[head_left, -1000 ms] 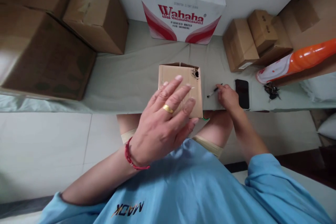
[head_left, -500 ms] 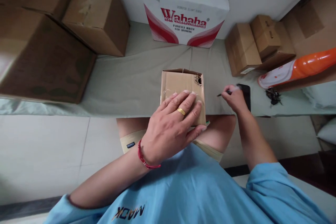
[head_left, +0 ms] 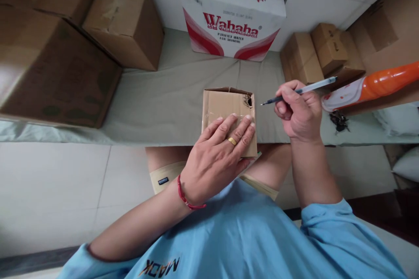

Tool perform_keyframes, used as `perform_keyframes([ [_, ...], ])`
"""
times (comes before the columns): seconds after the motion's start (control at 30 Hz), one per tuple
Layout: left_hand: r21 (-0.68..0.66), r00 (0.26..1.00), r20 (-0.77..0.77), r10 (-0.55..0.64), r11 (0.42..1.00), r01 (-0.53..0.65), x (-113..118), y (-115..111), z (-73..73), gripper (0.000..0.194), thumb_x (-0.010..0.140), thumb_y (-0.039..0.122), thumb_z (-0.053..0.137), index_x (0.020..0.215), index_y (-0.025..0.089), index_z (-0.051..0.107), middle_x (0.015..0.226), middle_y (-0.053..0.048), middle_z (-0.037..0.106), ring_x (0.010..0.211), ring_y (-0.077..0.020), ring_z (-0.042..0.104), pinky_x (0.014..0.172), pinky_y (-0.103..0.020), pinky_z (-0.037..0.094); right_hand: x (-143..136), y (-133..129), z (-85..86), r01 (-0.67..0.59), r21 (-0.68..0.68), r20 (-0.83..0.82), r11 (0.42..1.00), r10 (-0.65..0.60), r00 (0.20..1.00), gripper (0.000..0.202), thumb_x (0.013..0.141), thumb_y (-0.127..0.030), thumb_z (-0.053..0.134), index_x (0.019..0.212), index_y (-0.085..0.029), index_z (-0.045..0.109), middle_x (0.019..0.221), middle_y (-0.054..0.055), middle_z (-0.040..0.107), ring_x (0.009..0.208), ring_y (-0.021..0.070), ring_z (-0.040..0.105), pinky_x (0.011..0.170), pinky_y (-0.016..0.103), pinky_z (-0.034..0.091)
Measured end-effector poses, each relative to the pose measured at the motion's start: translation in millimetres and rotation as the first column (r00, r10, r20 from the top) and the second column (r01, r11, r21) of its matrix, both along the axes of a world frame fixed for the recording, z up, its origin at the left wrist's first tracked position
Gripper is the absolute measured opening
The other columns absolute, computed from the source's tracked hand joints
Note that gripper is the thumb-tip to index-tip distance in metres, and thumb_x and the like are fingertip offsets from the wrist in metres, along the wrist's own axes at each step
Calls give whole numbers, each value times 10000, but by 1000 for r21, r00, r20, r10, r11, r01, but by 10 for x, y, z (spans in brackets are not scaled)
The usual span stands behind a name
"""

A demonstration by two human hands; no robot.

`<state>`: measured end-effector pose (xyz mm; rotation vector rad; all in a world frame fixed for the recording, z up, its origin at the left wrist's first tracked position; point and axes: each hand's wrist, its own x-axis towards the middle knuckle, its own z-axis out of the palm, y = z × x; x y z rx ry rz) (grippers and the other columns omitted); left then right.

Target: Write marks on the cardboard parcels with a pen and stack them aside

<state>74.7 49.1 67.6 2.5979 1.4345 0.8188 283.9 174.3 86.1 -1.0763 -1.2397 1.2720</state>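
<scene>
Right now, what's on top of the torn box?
The left hand lies on the near part of the torn box. A ragged hole shows at its far right corner. The surface under the hand is covered.

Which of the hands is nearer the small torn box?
Left. The left hand rests on the torn box; the right hand is apart from it, off to the right, holding a pen.

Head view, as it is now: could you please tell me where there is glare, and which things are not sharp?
In the head view, glossy highlights lie on the orange bottle; the pen and left hand look fairly clear; the large brown box at the left edge looks soft and stretched, its front face in shade.
</scene>
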Motion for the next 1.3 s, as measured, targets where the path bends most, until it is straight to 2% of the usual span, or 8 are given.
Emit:
perform_keyframes([
  [0.17,61,998,-59,6,998,-3,-1,0,-3,645,1070,447,661,1627,148,531,1659,-106,595,1526,-352,565,1299,-495,408,-97,-33,15,-165,77,119,983,156,981,385,911,-574,850,1038,-223,754,728,-34,648,484,33,400,430,183,271],
  [0.3,50,993,-118,22,999,-17,-5,-5,27,611,1082,437,647,1606,137,556,1673,-95,580,1535,-339,556,1286,-480,424,-110,-9,-25,-155,220,238,963,101,966,355,990,-577,770,980,-226,718,683,-47,587,506,58,425,453,211,310],
  [0.43,63,992,-126,22,998,-14,-10,-9,39,613,1078,444,655,1595,125,570,1668,-83,586,1530,-339,556,1273,-484,436,-140,-8,-31,-166,323,374,932,36,927,414,1064,-610,648,912,-226,652,679,-44,554,551,78,484,517,235,368],
  [0.87,58,993,-114,20,998,-13,-19,-14,36,629,1068,449,669,1598,123,576,1675,-70,577,1523,-337,564,1272,-488,445,-235,22,-10,-243,335,548,910,22,836,516,1066,-706,568,906,-218,616,667,-44,536,597,102,461,593,268,379],
  [1.07,46,993,-112,23,999,-18,-19,-15,35,626,1060,436,678,1597,129,579,1673,-80,581,1528,-333,562,1278,-486,448,-244,26,-47,-226,324,533,919,20,846,520,1061,-714,569,915,-218,617,692,-36,548,623,107,478,600,264,383],
  [1.3,43,994,-106,26,999,-22,-16,-14,25,608,1064,435,668,1598,154,588,1674,-80,578,1535,-329,560,1284,-482,447,-274,20,-74,-201,369,538,907,-32,842,472,1101,-648,543,913,-220,608,697,-32,557,630,106,494,612,261,388],
])
